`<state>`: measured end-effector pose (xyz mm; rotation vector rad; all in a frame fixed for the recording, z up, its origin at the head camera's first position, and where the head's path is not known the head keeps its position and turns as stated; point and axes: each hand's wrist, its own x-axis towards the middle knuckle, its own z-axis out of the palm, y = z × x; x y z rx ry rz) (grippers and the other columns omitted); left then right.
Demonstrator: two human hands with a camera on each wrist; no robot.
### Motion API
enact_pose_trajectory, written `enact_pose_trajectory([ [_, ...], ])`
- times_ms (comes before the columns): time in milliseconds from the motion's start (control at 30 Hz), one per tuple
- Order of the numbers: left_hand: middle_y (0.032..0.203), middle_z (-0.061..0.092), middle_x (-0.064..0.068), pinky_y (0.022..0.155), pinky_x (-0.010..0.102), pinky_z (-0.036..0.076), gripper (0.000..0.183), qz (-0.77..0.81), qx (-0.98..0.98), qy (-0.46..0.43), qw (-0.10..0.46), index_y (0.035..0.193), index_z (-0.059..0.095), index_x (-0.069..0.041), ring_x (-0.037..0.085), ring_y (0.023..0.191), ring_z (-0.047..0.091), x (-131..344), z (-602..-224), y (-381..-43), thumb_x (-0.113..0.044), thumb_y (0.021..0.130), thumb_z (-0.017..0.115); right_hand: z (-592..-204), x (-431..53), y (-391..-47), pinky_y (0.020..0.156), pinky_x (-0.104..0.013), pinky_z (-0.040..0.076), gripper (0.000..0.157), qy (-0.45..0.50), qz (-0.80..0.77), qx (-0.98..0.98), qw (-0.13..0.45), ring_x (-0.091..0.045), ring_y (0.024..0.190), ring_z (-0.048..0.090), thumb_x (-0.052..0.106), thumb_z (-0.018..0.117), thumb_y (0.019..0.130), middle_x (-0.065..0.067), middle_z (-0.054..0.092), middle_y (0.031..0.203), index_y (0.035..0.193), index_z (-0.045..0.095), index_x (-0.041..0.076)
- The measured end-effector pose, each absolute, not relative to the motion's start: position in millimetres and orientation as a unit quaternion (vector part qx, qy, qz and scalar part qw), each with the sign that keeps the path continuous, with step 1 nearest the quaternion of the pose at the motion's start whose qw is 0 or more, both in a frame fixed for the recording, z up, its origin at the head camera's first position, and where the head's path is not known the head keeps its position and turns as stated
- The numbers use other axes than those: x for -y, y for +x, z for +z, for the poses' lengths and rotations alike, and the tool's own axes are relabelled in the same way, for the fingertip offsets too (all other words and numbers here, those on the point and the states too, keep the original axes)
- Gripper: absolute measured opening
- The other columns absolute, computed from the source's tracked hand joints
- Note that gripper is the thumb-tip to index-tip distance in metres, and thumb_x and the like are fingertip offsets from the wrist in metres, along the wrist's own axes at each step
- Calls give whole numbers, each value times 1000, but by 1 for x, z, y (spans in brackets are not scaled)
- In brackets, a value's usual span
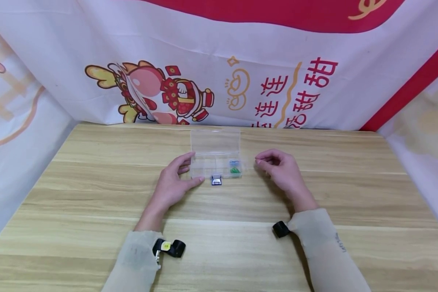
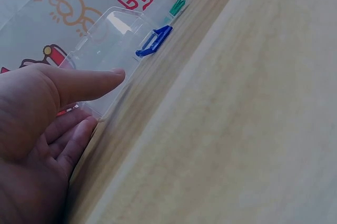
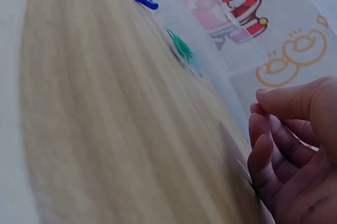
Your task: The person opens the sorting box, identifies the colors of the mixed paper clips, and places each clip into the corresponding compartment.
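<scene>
A clear plastic compartment box point(image 1: 203, 165) lies on the table with its lid point(image 1: 215, 142) raised at the back. At its left end my left hand point(image 1: 173, 178) holds it, thumb along the front edge and fingers at the far left side. A blue latch point(image 1: 216, 180) juts from the front. Green paper clips point(image 3: 181, 47) lie in the right-end compartment, beside a small blue-marked patch. Just right of the box, my right hand point(image 1: 281, 168) has thumb and forefinger tips together, pinching a faint clear plastic piece point(image 1: 247, 164); its outline hardly shows.
Wood-grain table point(image 1: 219, 251) spreads all around the box. Behind it hangs a white cloth point(image 1: 219, 93) with red lettering and a cartoon figure. A black wrist camera point(image 1: 177, 248) sits on the left sleeve, another camera point(image 1: 281, 229) on the right.
</scene>
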<state>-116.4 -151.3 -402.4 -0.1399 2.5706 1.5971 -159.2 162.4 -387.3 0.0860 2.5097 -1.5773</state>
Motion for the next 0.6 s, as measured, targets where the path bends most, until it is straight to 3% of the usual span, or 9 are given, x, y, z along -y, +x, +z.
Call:
enact_pose_trajectory([
  [300,157,56,11,126,49,47,79,526,-848,-43,54,160,51,-25,35,145,56,151,-404,-117,-16,91,88,-389,-184,-164,80,-24,57,23,54,-489,-870,39,-22,101,62,24,73,104,-10,72,118,122,74,11],
  [600,157,57,11,126,49,47,79,526,-848,-41,53,160,51,-25,35,145,56,152,-404,-118,-16,91,88,-392,-194,-168,89,-32,53,28,94,-441,-893,-6,-27,104,63,23,76,100,-13,74,118,123,73,8],
])
